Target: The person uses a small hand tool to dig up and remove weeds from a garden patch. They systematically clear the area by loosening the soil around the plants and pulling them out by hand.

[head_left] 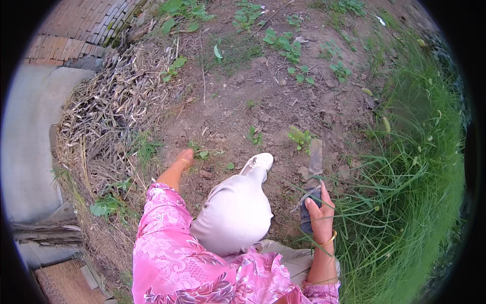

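Observation:
My left hand is closed low over the soil, with a small uprooted or cut weed showing at its right side; the fingers seem to grip its stem. In my right hand is a flat tool with a dark cloth-wrapped handle, tied with a strip. Its flat metal blade points away from me over the dirt. A leafy weed grows just left of the blade tip. My white shoe stands between the hands, below a bent knee in pale trousers.
Tall green grass crowds the right side, some blades crossing my right hand. A heap of dry stalks lies at the left, beside a concrete slab and brick paving. Small green plants dot the bare soil ahead.

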Available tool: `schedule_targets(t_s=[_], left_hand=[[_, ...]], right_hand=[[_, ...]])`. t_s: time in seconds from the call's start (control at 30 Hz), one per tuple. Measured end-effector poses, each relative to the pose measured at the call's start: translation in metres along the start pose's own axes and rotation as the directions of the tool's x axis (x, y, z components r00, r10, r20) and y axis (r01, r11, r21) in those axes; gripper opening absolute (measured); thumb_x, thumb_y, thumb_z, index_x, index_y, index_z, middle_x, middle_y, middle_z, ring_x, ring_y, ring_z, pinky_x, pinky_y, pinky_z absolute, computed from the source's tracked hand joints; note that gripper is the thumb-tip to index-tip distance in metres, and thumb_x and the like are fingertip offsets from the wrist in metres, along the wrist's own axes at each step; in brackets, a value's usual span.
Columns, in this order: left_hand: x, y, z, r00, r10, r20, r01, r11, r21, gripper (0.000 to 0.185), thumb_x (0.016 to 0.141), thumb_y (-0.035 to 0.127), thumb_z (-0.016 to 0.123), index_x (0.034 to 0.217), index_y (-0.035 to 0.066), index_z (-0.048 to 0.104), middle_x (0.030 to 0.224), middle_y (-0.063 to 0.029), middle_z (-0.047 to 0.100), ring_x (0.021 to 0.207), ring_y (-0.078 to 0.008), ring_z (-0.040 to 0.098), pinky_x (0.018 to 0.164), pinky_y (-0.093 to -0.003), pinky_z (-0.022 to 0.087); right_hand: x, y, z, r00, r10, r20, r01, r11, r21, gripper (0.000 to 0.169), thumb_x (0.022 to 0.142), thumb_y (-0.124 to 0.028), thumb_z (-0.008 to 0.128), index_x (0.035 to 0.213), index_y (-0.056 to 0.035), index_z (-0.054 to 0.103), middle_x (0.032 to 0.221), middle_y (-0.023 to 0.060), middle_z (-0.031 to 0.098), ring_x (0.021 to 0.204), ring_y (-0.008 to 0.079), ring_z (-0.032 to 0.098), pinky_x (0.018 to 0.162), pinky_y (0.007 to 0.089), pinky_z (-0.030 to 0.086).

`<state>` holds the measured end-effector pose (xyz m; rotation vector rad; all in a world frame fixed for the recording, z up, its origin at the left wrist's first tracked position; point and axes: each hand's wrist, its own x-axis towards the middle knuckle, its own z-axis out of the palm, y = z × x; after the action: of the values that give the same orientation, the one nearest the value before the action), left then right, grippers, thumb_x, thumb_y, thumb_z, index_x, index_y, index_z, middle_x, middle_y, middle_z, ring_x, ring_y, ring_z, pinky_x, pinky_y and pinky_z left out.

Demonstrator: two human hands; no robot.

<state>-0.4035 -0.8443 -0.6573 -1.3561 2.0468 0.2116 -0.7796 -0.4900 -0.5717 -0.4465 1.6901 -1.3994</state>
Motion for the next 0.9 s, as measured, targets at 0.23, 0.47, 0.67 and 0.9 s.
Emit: schedule_targets(t_s=[0.23, 0.47, 0.67, 0.9], left_hand=[[-0.148, -0.09, -0.008, 0.954, -0.297, 0.043, 0.297, 0.955, 0.011, 0.022, 0.078, 0.01, 0.052, 0.096, 0.0, 0.06, 0.102, -0.0242, 0.058, 0.096, -0.036, 0.057, 0.079, -0.0417, 0.048], [-0.118, -0.095, -0.011, 0.923, -0.366, 0.122, 0.366, 0.93, 0.02, 0.024, 0.079, 0.011, 0.051, 0.1, 0.001, 0.06, 0.106, -0.0233, 0.057, 0.101, -0.0349, 0.055, 0.084, -0.0407, 0.046], [0.005, -0.145, -0.076, 0.885, -0.426, 0.186, 0.384, 0.896, 0.222, 0.03, 0.078, 0.018, 0.057, 0.105, 0.005, 0.059, 0.113, -0.0164, 0.056, 0.103, -0.0315, 0.056, 0.084, -0.0383, 0.047], [0.249, -0.066, -0.171, 0.977, 0.164, 0.138, -0.193, 0.955, 0.227, 0.033, 0.077, 0.014, 0.055, 0.11, 0.011, 0.056, 0.106, -0.0145, 0.059, 0.1, -0.0297, 0.057, 0.084, -0.0408, 0.045]], right_hand=[[-0.007, -0.022, 0.012, 0.993, 0.11, 0.043, -0.117, 0.859, 0.499, 0.036, 0.078, -0.003, 0.054, 0.114, 0.002, 0.049, 0.082, -0.0004, 0.055, 0.068, 0.0065, 0.05, 0.062, 0.0217, 0.044], [-0.004, -0.013, 0.013, 0.988, 0.152, 0.027, -0.147, 0.866, 0.477, 0.028, 0.078, -0.004, 0.053, 0.105, 0.0007, 0.052, 0.08, -0.0007, 0.055, 0.066, 0.0057, 0.051, 0.06, 0.0204, 0.044], [0.026, 0.015, 0.022, 0.942, 0.306, -0.139, -0.255, 0.92, 0.297, 0.032, 0.073, -0.001, 0.055, 0.105, 0.0016, 0.054, 0.077, -0.0011, 0.055, 0.066, 0.0067, 0.051, 0.059, 0.0197, 0.042], [0.067, 0.03, 0.084, 0.812, 0.546, -0.207, -0.54, 0.837, 0.09, 0.06, 0.068, -0.006, 0.064, 0.121, 0.0113, 0.041, 0.091, 0.0047, 0.056, 0.078, 0.0122, 0.05, 0.071, 0.0247, 0.044]])
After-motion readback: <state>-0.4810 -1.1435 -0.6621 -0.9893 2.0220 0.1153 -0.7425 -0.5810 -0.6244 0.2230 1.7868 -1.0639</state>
